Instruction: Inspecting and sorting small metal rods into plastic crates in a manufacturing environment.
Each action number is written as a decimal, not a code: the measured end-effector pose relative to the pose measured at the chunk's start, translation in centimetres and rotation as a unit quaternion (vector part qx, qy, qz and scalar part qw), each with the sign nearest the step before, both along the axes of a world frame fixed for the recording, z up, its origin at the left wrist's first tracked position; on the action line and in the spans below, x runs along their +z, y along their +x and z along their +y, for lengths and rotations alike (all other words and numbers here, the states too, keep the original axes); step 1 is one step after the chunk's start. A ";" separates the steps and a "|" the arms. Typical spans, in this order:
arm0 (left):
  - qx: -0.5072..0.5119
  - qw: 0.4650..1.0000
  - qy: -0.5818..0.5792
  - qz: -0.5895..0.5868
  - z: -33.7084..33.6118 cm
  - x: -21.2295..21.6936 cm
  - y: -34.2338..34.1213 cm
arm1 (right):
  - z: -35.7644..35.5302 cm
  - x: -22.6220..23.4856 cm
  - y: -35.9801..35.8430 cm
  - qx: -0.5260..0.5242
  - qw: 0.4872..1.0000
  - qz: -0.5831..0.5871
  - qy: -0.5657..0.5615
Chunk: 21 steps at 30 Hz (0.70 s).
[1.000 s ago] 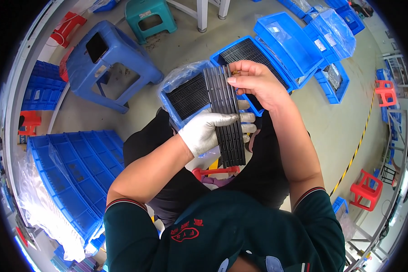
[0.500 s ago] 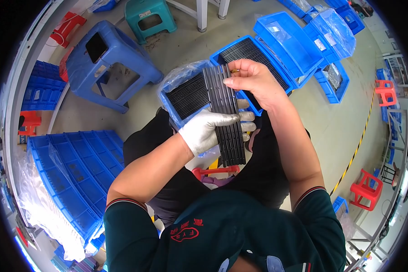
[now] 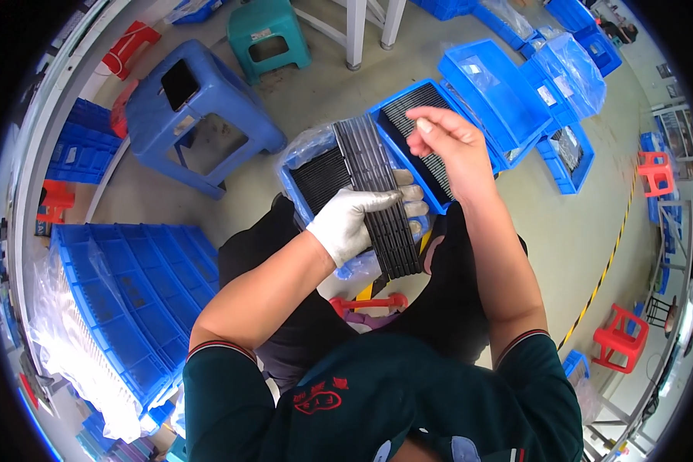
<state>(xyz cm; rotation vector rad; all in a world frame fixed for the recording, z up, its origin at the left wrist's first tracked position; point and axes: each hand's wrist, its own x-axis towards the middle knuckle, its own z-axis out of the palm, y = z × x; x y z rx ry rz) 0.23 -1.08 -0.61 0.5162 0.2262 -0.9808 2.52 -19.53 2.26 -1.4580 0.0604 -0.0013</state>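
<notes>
My left hand, in a white glove, grips a long black ribbed tray that stands lengthwise over my lap. My bare right hand hovers just right of the tray's upper end, fingers curled and pinched together; whether it holds something small is not clear. Under the tray, a blue bin lined with clear plastic and filled with black parts rests on my knees. A second blue bin of black parts lies behind my right hand.
A blue stool and a teal stool stand on the floor ahead. Stacked blue bins sit at my left, more blue bins at the upper right. A red stool stands at the right, near a yellow-black floor line.
My right hand has lifted off the top of the black tray and moved right and up. The gloved left hand keeps its hold on the tray.
</notes>
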 end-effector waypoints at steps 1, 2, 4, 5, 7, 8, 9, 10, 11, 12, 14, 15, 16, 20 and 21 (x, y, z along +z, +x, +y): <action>0.011 1.000 0.003 -0.001 0.0 0.1 0.1 | 0.1 0.1 -0.2 0.007 1.000 0.029 -0.002; 0.014 1.000 0.004 -0.004 0.0 0.2 0.1 | 0.2 0.1 -0.5 0.024 1.000 0.007 -0.005; 0.026 1.000 -0.005 0.005 0.1 0.4 0.3 | 0.7 0.0 -0.7 0.040 0.987 -0.104 -0.115; 0.031 1.000 0.002 0.004 0.1 0.4 0.3 | 0.9 0.0 -0.9 0.045 0.985 -0.111 -0.121; 0.031 0.999 0.021 0.009 0.1 0.6 0.4 | 1.2 0.0 -1.2 0.038 0.988 -0.064 -0.135; 0.034 0.999 0.024 0.006 0.1 0.6 0.4 | 1.4 0.1 -1.4 0.045 0.985 -0.083 -0.146; 0.037 0.999 0.031 0.005 0.1 0.6 0.4 | 1.4 0.1 -1.4 0.046 0.984 -0.089 -0.149; 0.038 0.999 0.034 0.004 0.2 0.6 0.5 | 1.5 0.3 -1.5 0.053 0.976 -0.101 -0.184; 0.040 0.998 0.039 0.004 0.2 0.6 0.5 | 1.5 0.4 -1.6 0.056 0.968 -0.104 -0.220; 0.040 0.999 0.030 0.000 0.2 0.6 0.6 | 1.6 0.4 -1.6 0.055 0.968 -0.098 -0.222; 0.040 0.999 0.022 -0.003 0.2 0.5 0.7 | 1.7 0.6 -1.7 0.050 0.964 -0.122 -0.230; 0.040 0.999 0.025 -0.009 0.2 0.5 0.7 | 1.7 0.6 -1.7 0.042 0.960 -0.138 -0.240; 0.039 0.999 0.025 -0.014 0.2 0.5 0.7 | 1.8 0.5 -1.7 0.044 0.960 -0.139 -0.240; 0.042 0.998 0.033 -0.016 0.2 0.4 0.6 | 1.9 0.3 -1.7 0.039 0.950 -0.169 -0.261; 0.045 0.998 0.039 -0.015 0.3 0.4 0.6 | 1.9 0.2 -1.6 0.035 0.941 -0.191 -0.276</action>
